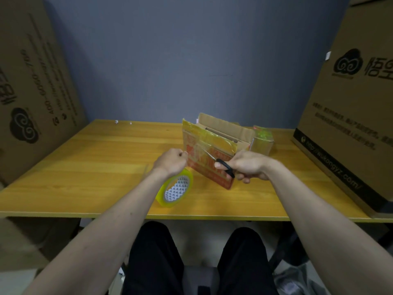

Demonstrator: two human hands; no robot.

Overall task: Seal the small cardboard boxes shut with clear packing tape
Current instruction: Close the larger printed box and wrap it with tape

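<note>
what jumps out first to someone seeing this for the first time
At the table's middle, the right hand grips black-handled scissors with blades angled toward a stretch of clear tape that the left hand pinches beside a small cardboard box with raised flaps. A yellowish tape roll stands on edge under the left wrist, near the wooden table's front edge. Big printed cartons flank both sides.

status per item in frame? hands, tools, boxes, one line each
left hand: pinching a strand of tape
right hand: gripping scissors
scissors: blades toward the tape, open or shut unclear
tape roll: on edge on table
front box: flaps up, partly taped
small box: closed, taped
</note>
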